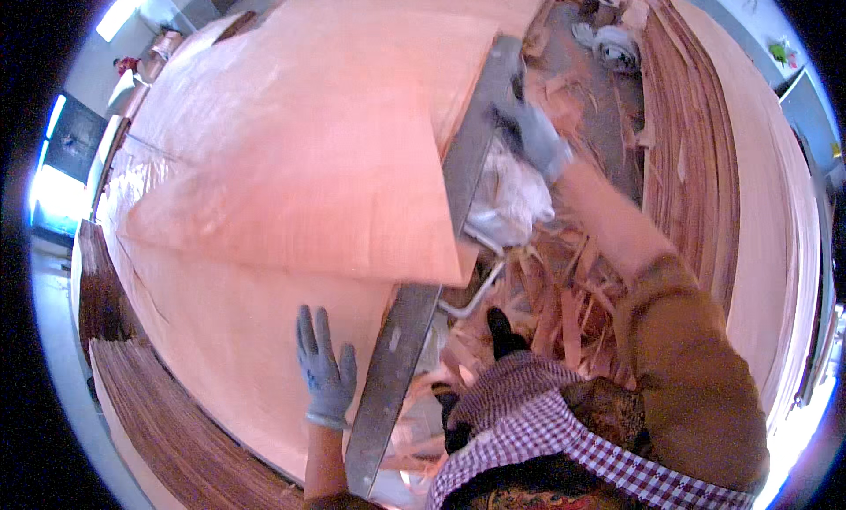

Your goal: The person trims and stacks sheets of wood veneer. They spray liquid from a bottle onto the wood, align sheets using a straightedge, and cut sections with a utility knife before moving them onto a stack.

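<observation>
Wood sheet [300,193], thin and broad, spreads leftward of the dark strip [388,369], its near corner lapping over that edge. The gloved left hand [328,373] lies nearest, grip spread apart. Scraps [555,303] crowd the gap before the right-hand stack [692,157]. Farther along the strip, the right hand [533,135] is blurred; I cannot tell its grip. A pale wall [749,16] stands beyond.

Side glare, fisheye bend, blurred right hand [536,140]
</observation>
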Demonstrator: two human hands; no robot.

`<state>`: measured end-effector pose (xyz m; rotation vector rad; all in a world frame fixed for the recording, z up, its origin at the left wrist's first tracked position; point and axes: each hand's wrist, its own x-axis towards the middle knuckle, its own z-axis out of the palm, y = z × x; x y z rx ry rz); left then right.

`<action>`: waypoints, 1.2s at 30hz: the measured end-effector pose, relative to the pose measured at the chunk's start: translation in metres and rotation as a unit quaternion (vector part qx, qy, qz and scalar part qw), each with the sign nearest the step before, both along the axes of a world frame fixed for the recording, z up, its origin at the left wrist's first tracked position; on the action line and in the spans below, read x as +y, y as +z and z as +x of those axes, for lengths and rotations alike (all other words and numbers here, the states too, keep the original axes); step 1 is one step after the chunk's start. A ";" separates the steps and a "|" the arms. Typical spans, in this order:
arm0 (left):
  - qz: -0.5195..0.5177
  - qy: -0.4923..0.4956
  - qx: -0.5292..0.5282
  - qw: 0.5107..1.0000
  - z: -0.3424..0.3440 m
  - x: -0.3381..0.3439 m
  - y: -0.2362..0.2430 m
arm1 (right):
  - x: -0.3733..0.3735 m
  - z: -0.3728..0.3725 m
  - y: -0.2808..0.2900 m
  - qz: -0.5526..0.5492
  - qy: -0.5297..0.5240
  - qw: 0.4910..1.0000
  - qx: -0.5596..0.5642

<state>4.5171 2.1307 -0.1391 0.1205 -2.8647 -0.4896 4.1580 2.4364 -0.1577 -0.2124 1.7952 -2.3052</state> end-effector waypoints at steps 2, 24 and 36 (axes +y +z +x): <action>-0.006 0.048 0.083 0.995 -0.064 0.003 -0.014 | 0.037 0.044 -0.038 0.071 0.075 0.993 -0.064; 0.306 -0.152 -0.114 0.933 -0.140 0.172 0.014 | 0.100 0.097 0.084 -0.059 0.255 0.965 0.004; 0.571 -0.137 -0.313 0.747 -0.143 0.187 -0.046 | 0.232 0.011 0.116 0.045 -0.197 0.977 0.072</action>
